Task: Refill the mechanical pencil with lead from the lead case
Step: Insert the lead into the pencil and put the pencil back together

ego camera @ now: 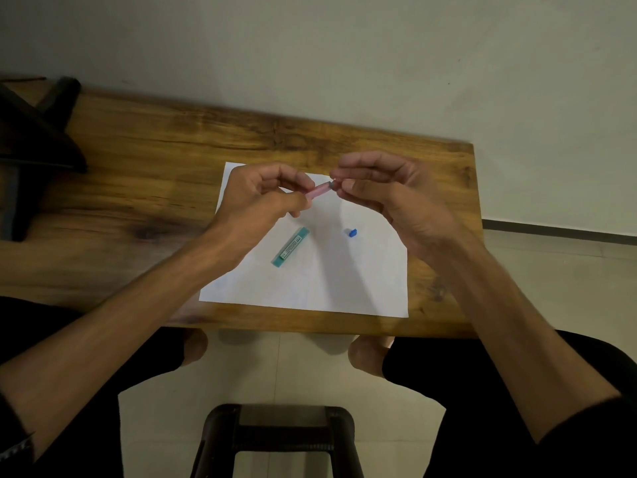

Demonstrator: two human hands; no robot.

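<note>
Holding the pencil mid-frame, above the paper, left hand has fingers curled round the pink barrel, its open end angled up-right. Right hand pinches thumb and forefinger right at that end; can't tell if there's lead between them, too thin to see. Lead case lies on the paper just below, blue cap to its right. Risk I'd guess: lead snaps or misses the hole if either wrist wobbles, both are hovering unsupported

- Plain pale wall behind a wooden surface.
- Light tiled floor below.
- Dark stool at the near edge.
- Dim, even light.
</note>
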